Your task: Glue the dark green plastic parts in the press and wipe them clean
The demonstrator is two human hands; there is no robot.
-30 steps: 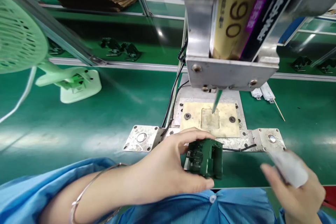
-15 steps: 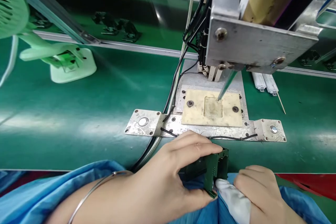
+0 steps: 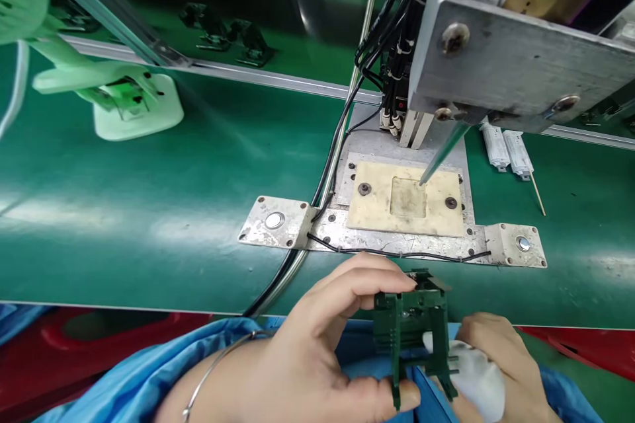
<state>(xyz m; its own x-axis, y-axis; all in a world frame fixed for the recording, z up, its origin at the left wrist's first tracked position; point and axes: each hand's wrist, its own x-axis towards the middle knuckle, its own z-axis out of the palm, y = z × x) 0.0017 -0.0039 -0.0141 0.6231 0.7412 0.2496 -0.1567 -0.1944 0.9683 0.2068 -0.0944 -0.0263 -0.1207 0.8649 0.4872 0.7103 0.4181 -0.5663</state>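
My left hand (image 3: 302, 350) grips a dark green plastic housing (image 3: 436, 324) with an open frame, thumb at its lower edge and fingers on the top. It is held up over my lap, just in front of the bench edge. On the right, my right hand (image 3: 510, 357) is closed around a white cloth (image 3: 479, 380). A bit of the white shows through the housing's opening, so the cloth is at or behind its right side. Whether they touch is hard to tell. Most right fingertips are hidden.
Ahead stands a metal press (image 3: 506, 59) with a thin rod over a cream fixture plate (image 3: 357, 211). Button boxes (image 3: 292, 234) flank it, with cables alongside. A green fan (image 3: 143, 122) is at left. White tubes (image 3: 496, 145) and similar dark parts (image 3: 251, 46) lie farther back.
My left hand has turned the housing so its open frame faces me more. The right hand with the cloth has shifted slightly right and down. The camera view has moved a little.
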